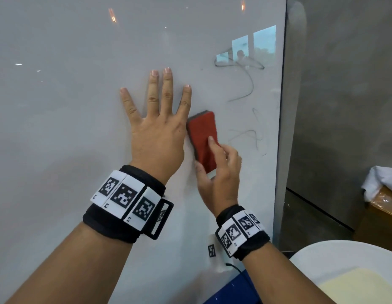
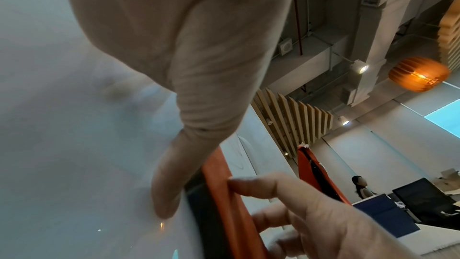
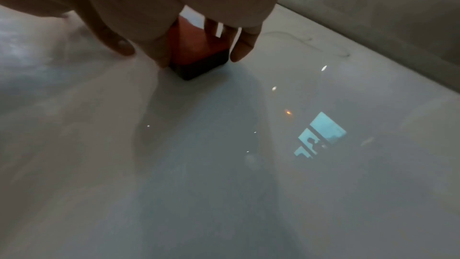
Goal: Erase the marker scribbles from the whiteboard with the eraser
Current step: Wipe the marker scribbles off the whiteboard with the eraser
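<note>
A red-backed eraser [image 1: 202, 139] with a dark felt underside lies flat against the white whiteboard [image 1: 70, 62]. My right hand [image 1: 217, 170] grips it from below, thumb on its left edge and fingers on its red back and right side. Thin black marker scribbles [image 1: 245, 84] run down the board's right part, above and to the right of the eraser. My left hand [image 1: 156, 119] rests flat on the board with fingers spread, just left of the eraser. In the right wrist view the eraser [image 3: 196, 52] sits between my fingers [image 3: 242, 46]. The left wrist view has the eraser [image 2: 224, 194] too.
The board's right edge [image 1: 284, 106] meets a grey wall. A white round table [image 1: 344, 260] with a yellowish sheet sits at the lower right, a cardboard box with white cloth [image 1: 379, 189] beyond it. A marker tag [image 1: 211, 250] sticks low on the board.
</note>
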`<state>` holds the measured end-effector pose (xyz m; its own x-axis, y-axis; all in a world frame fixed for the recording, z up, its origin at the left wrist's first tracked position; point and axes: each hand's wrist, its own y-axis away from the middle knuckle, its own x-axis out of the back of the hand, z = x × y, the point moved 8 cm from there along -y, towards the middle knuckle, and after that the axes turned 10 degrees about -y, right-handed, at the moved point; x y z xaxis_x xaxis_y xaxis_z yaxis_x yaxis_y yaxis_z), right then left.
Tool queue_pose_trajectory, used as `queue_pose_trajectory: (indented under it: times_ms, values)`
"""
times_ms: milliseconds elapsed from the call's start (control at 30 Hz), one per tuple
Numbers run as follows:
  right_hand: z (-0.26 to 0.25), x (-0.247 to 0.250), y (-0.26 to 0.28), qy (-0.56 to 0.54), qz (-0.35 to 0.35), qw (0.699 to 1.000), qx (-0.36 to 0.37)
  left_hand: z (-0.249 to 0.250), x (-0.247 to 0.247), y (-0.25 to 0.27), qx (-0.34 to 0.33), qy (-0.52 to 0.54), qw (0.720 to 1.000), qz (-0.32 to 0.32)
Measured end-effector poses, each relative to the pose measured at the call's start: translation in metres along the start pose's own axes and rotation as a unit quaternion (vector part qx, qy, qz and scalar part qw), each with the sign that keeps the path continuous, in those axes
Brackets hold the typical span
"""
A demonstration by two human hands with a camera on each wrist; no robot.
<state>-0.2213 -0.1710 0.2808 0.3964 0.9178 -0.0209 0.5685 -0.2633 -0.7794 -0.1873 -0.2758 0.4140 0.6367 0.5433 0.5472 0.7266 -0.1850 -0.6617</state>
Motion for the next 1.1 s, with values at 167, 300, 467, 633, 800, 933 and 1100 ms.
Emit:
queue_pose_trajectory:
  times_ms: [167,300,467,633,800,933,1100]
  values:
    - [0.027,0.016,-0.01,0.02,0.023,0.999,-0.035,0.007,-0.001,0.0,-0.005,0.008,1.0,-0.002]
    - [0.033,0.016,-0.012,-0.004,0.056,0.994,-0.097,0.009,-0.001,-0.002,-0.001,0.019,1.0,-0.003]
    - [0.003,0.005,-0.005,0.025,-0.055,0.997,0.05,0.011,-0.002,-0.003,0.008,0.025,1.0,-0.003]
    - [0.051,0.032,-0.029,-0.021,0.061,0.99,-0.125,0.012,-0.003,-0.003,0.002,0.016,1.0,-0.027]
    - [0.002,0.007,-0.015,-0.004,-0.045,0.998,0.037,0.015,-0.001,-0.004,0.007,0.023,1.0,-0.014]
    - [0.032,0.023,-0.028,-0.014,0.032,0.999,-0.035,0.013,-0.003,-0.004,0.009,0.017,1.0,-0.021]
    - [0.026,0.018,-0.02,-0.025,0.035,0.998,-0.048,0.018,0.0,-0.003,0.01,0.018,0.999,-0.026]
